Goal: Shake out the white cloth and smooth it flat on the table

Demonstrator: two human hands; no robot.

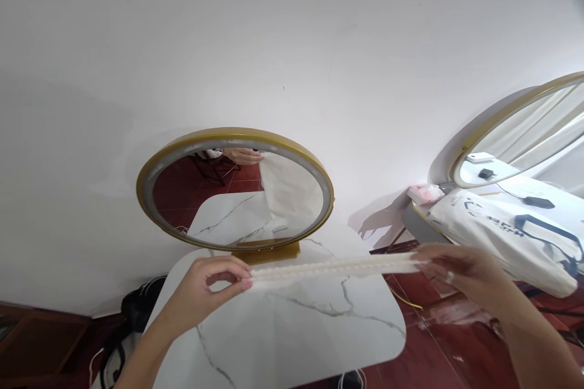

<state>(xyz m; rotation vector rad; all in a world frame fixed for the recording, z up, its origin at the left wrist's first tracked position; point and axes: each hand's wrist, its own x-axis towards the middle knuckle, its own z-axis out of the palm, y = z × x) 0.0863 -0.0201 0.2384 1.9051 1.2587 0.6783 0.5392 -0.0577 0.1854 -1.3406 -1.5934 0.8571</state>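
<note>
Left hand (197,292) bent into a loop, its thumb and forefinger pinched together at the tips on one end of a white cloth (335,268); a gap shows inside the loop, and the palm holds nothing that I can see. Opposite, the right hand (472,270), wearing a ring (449,278), has its fingers closed on the other end, though blur hides exactly how they grip. Between them the cloth runs almost straight, as a narrow band with a ridged edge, above the marble-patterned table (319,340) and in front of the round gold-framed mirror (237,206). Its reflection shows a broader white sheet, so the band is probably an edge seen from above.

The left pinch looks like the weaker point: it takes only a small bit of the end, so a hard sideways pull by the right hand could slide the edge out. If the hands drew closer, the band would likely sag and perhaps fold onto itself. A forward swing could brush the mirror or snag on its gold base (274,253), and uneven tension might twist the edge, hiding the ridged line.
</note>
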